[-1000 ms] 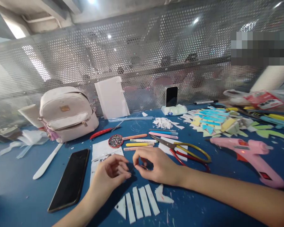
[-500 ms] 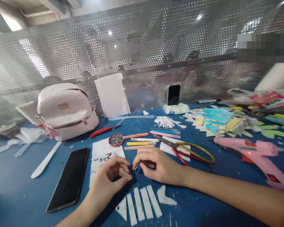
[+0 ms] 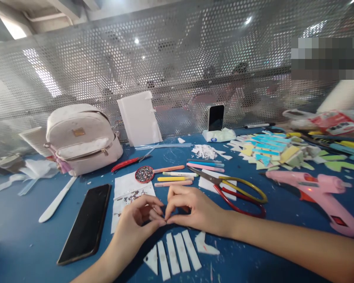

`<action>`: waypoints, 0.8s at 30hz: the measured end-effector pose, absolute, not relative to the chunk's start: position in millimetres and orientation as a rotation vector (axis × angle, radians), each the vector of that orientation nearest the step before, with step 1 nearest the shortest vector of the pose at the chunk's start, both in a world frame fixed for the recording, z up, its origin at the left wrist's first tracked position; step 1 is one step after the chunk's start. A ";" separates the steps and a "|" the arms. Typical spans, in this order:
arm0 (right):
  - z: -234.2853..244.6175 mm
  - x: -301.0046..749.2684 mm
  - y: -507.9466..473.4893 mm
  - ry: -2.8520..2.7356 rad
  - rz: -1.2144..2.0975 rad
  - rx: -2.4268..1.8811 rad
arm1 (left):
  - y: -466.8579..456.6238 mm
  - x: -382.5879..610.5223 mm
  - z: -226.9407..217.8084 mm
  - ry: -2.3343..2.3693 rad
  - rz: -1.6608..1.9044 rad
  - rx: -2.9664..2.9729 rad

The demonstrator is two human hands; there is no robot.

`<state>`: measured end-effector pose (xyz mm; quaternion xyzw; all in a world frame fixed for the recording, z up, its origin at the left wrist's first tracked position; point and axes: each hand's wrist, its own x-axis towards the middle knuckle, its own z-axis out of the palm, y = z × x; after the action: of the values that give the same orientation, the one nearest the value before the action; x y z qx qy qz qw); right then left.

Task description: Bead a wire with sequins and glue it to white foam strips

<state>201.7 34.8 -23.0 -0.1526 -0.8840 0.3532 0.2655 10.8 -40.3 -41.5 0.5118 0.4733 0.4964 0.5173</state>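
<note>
My left hand (image 3: 137, 220) is closed in a pinch, thumb against fingertips, just above the blue table. My right hand (image 3: 193, 208) pinches too, its fingertips meeting those of the left. Whatever lies between the fingers is too small or hidden to make out. Below the hands lie several white strips (image 3: 181, 252) and a notched white piece (image 3: 205, 243). Behind the left hand is a white paper (image 3: 122, 182) scattered with small dark shiny bits (image 3: 134, 196). A red-rimmed round dish (image 3: 144, 174) full of such bits sits at its upper corner.
Scissors (image 3: 221, 181) with yellow and red handles lie behind my right wrist, near several markers (image 3: 177, 179). A pink glue gun (image 3: 318, 188) is at right, a black phone (image 3: 85, 224) at left. Farther back are a white backpack (image 3: 82, 137), foam scraps (image 3: 271, 147) and red-handled pliers (image 3: 126, 163).
My right hand's thumb and index finger have come down and closed against the left fingertips. The left hand has hardly moved.
</note>
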 end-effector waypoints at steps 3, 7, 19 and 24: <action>-20.4 201.4 32.5 -2.370 0.935 -0.411 | -40.6 9.9 -43.3 1.138 1.196 1.254; -18.6 201.5 32.5 -2.316 1.029 -0.476 | -40.2 8.4 -45.3 1.156 1.212 1.316; -19.6 200.8 33.2 -2.207 1.468 -0.498 | -41.6 9.8 -43.0 1.166 1.195 1.304; -20.5 201.4 34.5 -2.310 1.299 -0.453 | -39.9 8.5 -43.2 1.098 1.218 1.277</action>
<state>201.4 34.5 -20.5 -0.1642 -0.8372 0.4709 0.2245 8.5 -39.9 -43.2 0.5296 0.4556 0.5051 0.5067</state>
